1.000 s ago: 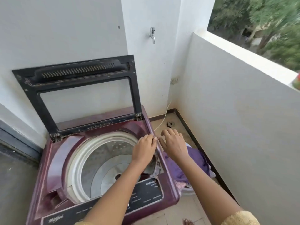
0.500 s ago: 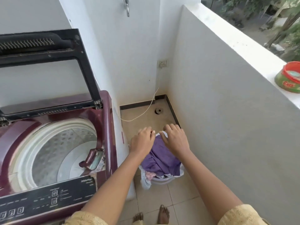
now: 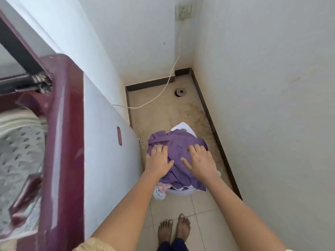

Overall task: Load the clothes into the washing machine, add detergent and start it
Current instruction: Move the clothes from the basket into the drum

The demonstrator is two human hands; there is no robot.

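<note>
A purple garment [image 3: 178, 144] tops a heap of clothes in a pale basket [image 3: 178, 192] on the floor, right of the washing machine. My left hand [image 3: 158, 160] and my right hand [image 3: 200, 161] lie flat on the purple cloth, fingers spread, palms down. Pink and white pieces [image 3: 163, 187] poke out below. The maroon top-loading washing machine [image 3: 65, 124] fills the left side, lid raised, its perforated drum [image 3: 20, 147] partly visible and blurred.
A white cable [image 3: 163, 89] runs from a wall socket [image 3: 185, 11] down across the floor behind the machine. A floor drain [image 3: 180, 91] sits in the corner. White walls close the narrow tiled strip on the right. My bare feet [image 3: 174, 230] stand behind the basket.
My view swung right and down from the machine's drum to the basket. Both hands went from the machine's rim down onto the purple garment.
</note>
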